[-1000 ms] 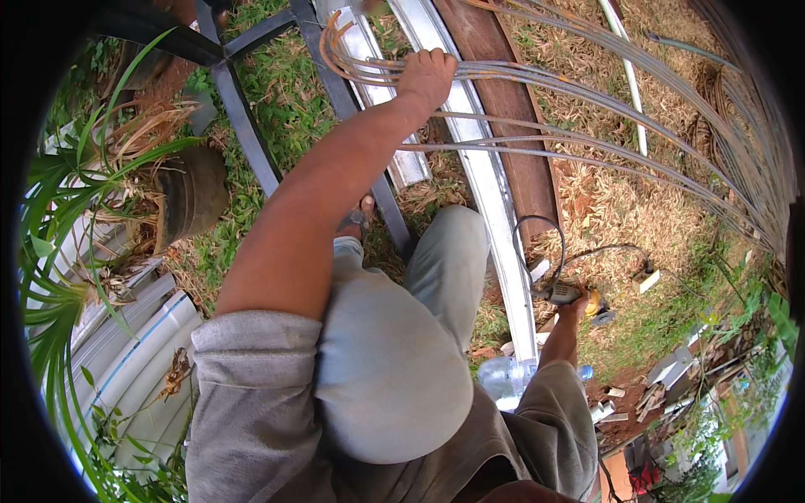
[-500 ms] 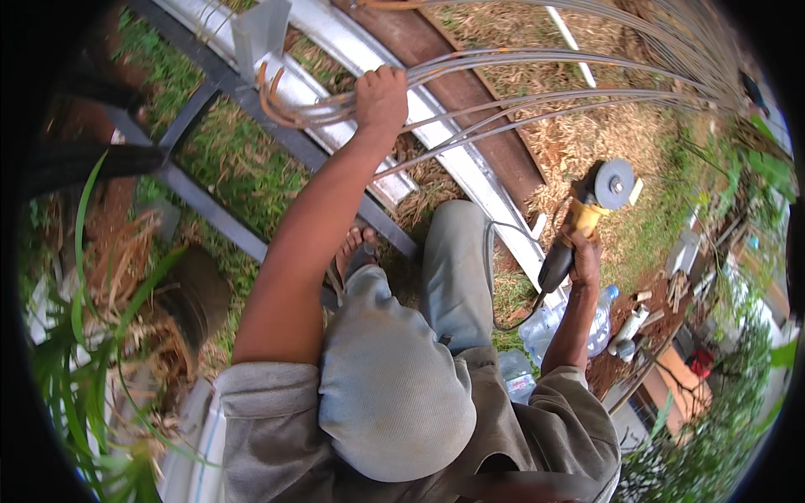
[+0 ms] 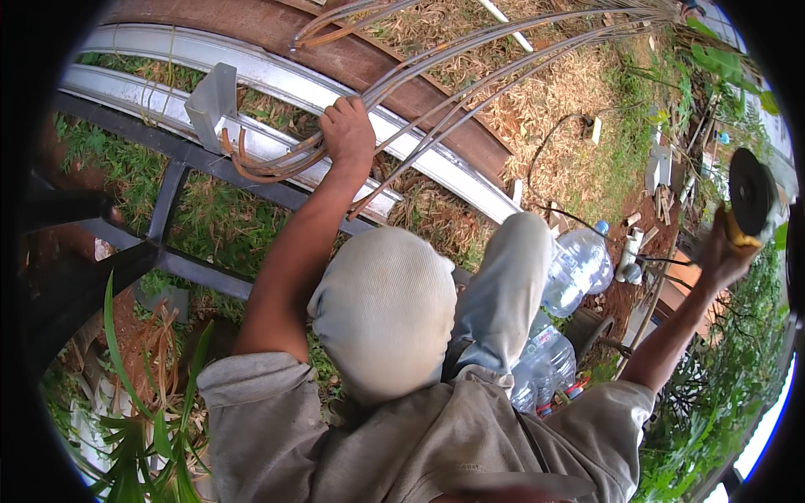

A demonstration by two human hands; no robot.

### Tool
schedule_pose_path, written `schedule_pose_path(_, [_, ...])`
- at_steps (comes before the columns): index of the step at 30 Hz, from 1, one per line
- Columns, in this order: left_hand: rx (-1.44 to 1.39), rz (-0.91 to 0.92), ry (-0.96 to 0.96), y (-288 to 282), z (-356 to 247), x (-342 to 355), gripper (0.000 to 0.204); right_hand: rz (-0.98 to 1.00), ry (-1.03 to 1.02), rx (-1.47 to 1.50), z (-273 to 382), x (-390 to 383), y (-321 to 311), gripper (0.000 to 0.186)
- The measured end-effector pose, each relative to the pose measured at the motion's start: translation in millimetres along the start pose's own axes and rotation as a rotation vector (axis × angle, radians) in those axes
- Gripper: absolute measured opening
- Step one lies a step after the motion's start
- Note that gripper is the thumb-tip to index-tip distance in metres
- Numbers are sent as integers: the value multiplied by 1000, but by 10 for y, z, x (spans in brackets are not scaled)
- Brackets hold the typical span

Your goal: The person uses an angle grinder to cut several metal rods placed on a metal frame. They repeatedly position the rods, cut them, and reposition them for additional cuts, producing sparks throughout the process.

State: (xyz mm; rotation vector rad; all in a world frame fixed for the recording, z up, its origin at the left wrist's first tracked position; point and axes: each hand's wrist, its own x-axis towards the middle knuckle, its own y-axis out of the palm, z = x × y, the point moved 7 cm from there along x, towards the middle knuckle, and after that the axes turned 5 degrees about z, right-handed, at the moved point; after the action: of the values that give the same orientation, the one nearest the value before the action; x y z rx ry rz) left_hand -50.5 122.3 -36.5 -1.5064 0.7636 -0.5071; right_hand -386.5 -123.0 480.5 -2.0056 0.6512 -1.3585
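Observation:
My left hand point(image 3: 348, 130) is closed round a bundle of thin steel rods point(image 3: 285, 163), whose bent, rusty ends hook up on its left. The rods run on to the far right in a long curve. A few loose rods point(image 3: 411, 172) pass just to the right of that hand. Out at the far right, my right hand point(image 3: 726, 256) grips an angle grinder point(image 3: 741, 233) by its yellow part, raised well away from the rods. The grinder's dark round disc point(image 3: 751, 191) faces me; the rest of its body is mostly hidden. Whether the disc spins I cannot tell.
Under the rods lie silvery metal channels point(image 3: 281, 81) and a rust-brown beam point(image 3: 243, 35). A grey angled plate point(image 3: 211, 105) stands up by the rod ends. A black metal frame point(image 3: 172, 191) is at left. Clear plastic bottles point(image 3: 573, 272) lie right of my knee, near a dark cable point(image 3: 573, 220).
My right hand has swung the angle grinder outward and up to the far right. My left hand keeps hold of the rods, now lying further left in view. The view has shifted.

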Motion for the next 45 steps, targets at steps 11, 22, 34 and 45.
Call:
schedule_pose_path(11, [-17, -8, 21, -7, 35, -16, 15, 533, 32, 179, 450, -492, 547, 60])
schedule_pose_path(22, [41, 4, 6, 5, 17, -5, 19, 813, -344, 112, 1249, -1587, 1422, 71])
schedule_pose_path(34, [14, 11, -29, 28, 20, 6, 18, 640, -233, 101, 753, -364, 1068, 72])
schedule_pose_path(45, [-93, -103, -40, -76, 54, -33, 16, 1119, 203, 905, 1237, -1004, 1598, 42])
